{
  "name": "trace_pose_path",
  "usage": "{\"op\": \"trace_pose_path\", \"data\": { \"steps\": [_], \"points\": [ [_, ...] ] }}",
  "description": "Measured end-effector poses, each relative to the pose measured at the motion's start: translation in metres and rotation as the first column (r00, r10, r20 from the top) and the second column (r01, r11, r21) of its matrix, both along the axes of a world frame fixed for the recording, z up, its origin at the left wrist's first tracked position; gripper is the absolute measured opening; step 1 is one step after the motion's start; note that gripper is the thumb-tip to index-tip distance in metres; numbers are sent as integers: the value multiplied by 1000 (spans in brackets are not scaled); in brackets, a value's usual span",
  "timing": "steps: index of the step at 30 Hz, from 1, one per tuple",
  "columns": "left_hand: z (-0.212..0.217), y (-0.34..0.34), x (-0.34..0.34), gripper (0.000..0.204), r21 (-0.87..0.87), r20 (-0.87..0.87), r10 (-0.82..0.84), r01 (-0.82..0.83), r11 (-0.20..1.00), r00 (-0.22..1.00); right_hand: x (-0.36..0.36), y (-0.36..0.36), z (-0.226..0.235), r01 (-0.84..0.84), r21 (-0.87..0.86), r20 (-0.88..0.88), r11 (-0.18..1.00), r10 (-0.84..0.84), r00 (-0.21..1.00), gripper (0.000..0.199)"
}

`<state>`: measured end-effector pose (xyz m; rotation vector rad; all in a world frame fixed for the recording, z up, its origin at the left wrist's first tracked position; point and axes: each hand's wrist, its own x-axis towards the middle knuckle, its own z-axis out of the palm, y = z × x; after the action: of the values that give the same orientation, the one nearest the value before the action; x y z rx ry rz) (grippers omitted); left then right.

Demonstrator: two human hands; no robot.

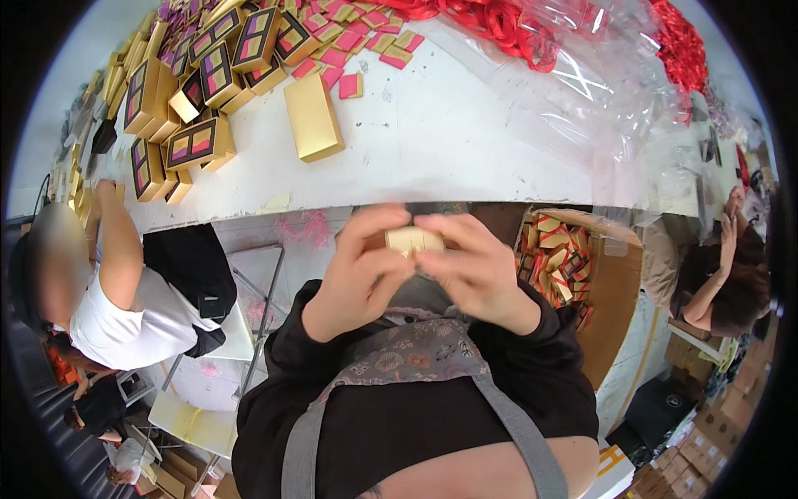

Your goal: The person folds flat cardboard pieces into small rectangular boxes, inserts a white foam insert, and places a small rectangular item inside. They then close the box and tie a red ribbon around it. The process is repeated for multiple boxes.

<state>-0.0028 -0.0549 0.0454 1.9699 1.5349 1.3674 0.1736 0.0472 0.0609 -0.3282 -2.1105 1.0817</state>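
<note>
A small gold box (pixel 413 240) is held between my two hands, just in front of the table's near edge. The fingers of my left hand (pixel 366 266) close on its left end. My right hand (pixel 478 264) grips its right end, thumb below and fingers above. Motion smears the fingertips, and they hide much of the box. On the table beyond my hands lies a larger plain gold box (pixel 313 118).
Gold boxes with dark-framed windows (pixel 218 75) are piled at the left of the white table (pixel 449 125). Pink-and-gold squares (pixel 351 86) lie behind. Red ribbon (pixel 519 37) and clear plastic bags (pixel 590 91) cover the right. A carton (pixel 619 291) holds small boxes. People sit on both sides.
</note>
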Motion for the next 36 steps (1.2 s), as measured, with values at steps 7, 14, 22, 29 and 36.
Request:
{"op": "trace_pose_path", "data": {
  "steps": [7,14,22,29,36],
  "points": [
    [23,14,-29,57,-364,928,316,298,882,198,-29,17,20,-370,363,47,855,380,924,7],
    [-30,31,-33,35,-377,888,365,-14,926,278,-140,239,-21,391,620,-11,680,-491,871,12],
    [-7,37,-35,45,-316,916,312,-26,949,252,-194,310,-24,393,75,390,917,-389,834,23],
    [-11,39,-37,45,-292,926,281,4,956,252,-154,305,50,361,-248,360,899,-260,896,25],
    [-7,31,-23,44,-275,918,256,22,961,304,-122,284,76,277,34,409,960,-266,873,34]
  ]
}}
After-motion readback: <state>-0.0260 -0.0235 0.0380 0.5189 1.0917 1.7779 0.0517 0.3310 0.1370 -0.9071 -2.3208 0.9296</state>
